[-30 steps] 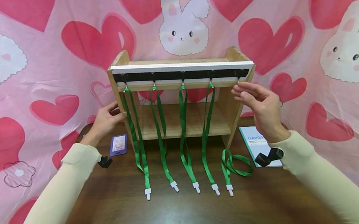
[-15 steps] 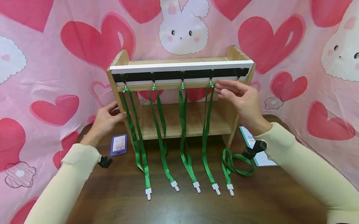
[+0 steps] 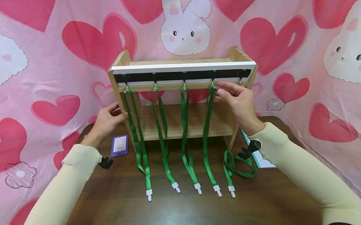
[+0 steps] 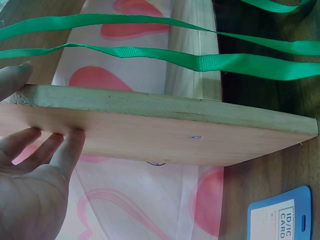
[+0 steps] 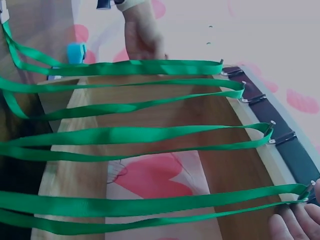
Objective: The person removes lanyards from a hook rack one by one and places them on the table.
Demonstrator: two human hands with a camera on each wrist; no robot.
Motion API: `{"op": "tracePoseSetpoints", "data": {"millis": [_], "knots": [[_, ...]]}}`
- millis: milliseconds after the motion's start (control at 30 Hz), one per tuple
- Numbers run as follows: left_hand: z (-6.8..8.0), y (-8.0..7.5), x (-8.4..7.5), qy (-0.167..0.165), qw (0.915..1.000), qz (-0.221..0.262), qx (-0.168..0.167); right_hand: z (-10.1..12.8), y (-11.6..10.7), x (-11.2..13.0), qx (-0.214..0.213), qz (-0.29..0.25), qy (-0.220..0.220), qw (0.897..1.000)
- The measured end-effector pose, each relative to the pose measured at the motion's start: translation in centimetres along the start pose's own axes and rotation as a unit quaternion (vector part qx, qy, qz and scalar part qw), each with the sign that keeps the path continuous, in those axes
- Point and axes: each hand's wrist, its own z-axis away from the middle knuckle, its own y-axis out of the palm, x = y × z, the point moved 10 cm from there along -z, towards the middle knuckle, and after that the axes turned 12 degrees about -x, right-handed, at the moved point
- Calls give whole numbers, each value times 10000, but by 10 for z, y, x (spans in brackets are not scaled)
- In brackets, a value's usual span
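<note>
A wooden shelf [image 3: 122, 65] stands at the back of the table with a black hook rail [image 3: 170, 76] along its top front. Several green lanyards hang from the hooks. My right hand [image 3: 221, 90] pinches the top loop of the rightmost hanging lanyard [image 3: 208, 139] just under its hook; the right wrist view shows my fingertips [image 5: 295, 222] at that lanyard's [image 5: 150, 202] metal ring. My left hand [image 3: 114, 114] rests flat against the shelf's left side panel [image 4: 175, 135], fingers [image 4: 65, 147] straight. One more green lanyard [image 3: 239, 165] lies coiled on the table.
A blue ID card holder [image 3: 119, 145] lies on the dark wooden table [image 3: 178, 219] left of the shelf. A white and teal booklet [image 3: 262, 160] lies at the right, partly under my forearm. Pink heart-and-bunny cloth [image 3: 290, 24] hangs behind and to both sides.
My right hand moved left from the end hook to the top of the fourth lanyard and closed its fingers there. The left hand stayed on the shelf side.
</note>
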Motion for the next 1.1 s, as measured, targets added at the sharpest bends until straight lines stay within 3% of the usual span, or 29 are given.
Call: {"op": "tracePoseSetpoints", "data": {"millis": [300,533,767,1100], "knots": [[1,-1,5,-147,9998,-126,-8,2,2,-16,-318,36,423,9986],[0,-1,3,-160,9998,-127,24,3,6,-17,-481,-18,278,9985],[0,-1,1,-120,9999,-88,36,4,12,-20,-628,-354,350,9968],[-2,0,-2,120,9999,-23,-18,10,23,-23,-458,-905,509,9935]]}}
